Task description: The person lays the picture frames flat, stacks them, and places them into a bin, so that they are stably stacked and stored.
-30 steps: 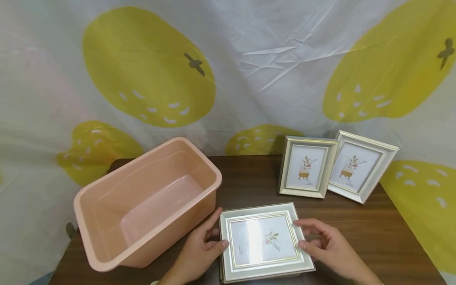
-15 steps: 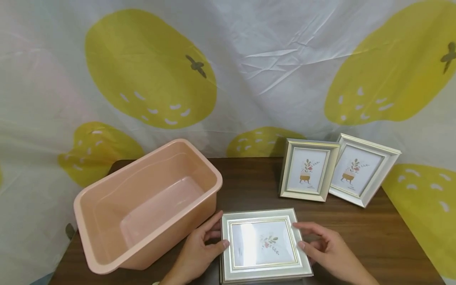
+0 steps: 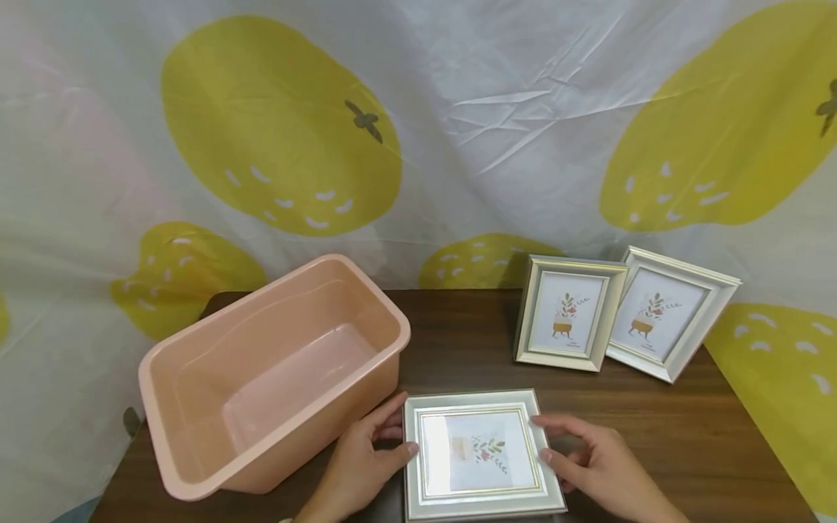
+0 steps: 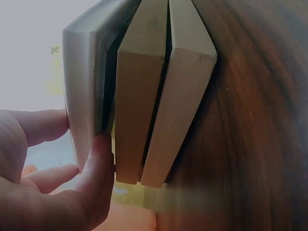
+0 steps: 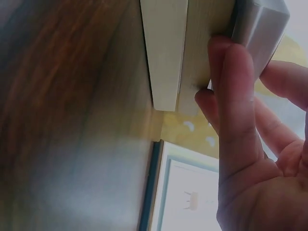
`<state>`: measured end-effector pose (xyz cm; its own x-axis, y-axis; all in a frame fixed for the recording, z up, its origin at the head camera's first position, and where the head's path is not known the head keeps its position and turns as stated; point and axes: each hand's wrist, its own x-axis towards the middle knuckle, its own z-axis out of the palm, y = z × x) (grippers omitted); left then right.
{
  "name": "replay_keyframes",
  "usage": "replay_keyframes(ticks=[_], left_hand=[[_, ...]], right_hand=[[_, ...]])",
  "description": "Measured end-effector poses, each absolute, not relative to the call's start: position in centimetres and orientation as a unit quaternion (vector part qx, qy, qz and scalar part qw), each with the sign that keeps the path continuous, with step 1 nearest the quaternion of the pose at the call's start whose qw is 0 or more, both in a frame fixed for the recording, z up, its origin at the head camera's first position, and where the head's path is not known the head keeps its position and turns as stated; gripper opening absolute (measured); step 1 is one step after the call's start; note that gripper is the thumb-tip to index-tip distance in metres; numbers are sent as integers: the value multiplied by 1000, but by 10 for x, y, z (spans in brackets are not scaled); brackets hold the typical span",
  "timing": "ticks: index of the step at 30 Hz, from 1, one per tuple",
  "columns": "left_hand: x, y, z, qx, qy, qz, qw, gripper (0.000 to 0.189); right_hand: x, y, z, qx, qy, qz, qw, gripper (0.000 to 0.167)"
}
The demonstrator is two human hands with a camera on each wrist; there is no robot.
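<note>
A silver-white picture frame [image 3: 480, 501] lies face up at the near middle of the table, holding a plant print turned sideways. My left hand [image 3: 362, 465] pinches its left edge, and my right hand [image 3: 601, 465] pinches its right edge. In the left wrist view, a narrow gap separates this upper frame [image 4: 82, 72] from two more picture frames [image 4: 159, 96] stacked beneath it. Fingertips of the left hand [image 4: 62, 187] reach into that gap. From the right wrist, fingers [image 5: 236, 96] are seen against the upper frame's edge.
A pink plastic bin [image 3: 356, 385] stands close on the left, with nothing in it. Two picture frames stand upright at the back right, a champagne one [image 3: 569, 356] overlapping a white one [image 3: 716, 290]. A lemon-print cloth [image 3: 451, 145] hangs behind the dark wooden table [image 3: 706, 436].
The upper frame has turned slightly, its right side coming nearer to me, and now sits straighter. My right hand has shifted a little left with it. The head view has drifted slightly.
</note>
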<state>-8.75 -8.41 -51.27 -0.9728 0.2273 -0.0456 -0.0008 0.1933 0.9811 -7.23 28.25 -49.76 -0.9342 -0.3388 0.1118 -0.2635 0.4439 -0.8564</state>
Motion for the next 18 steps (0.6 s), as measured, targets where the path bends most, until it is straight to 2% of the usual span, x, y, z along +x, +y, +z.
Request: replay_keyframes(ticks=[12,18], left_hand=[[-89,-87,-517,66,760,642,77,69],[-90,-87,-522,60,757,645,87,70]], right_hand=[[-73,274,-494,-196,869,-454,-17,39],[-73,274,-497,-197,873,-445,-16,39]])
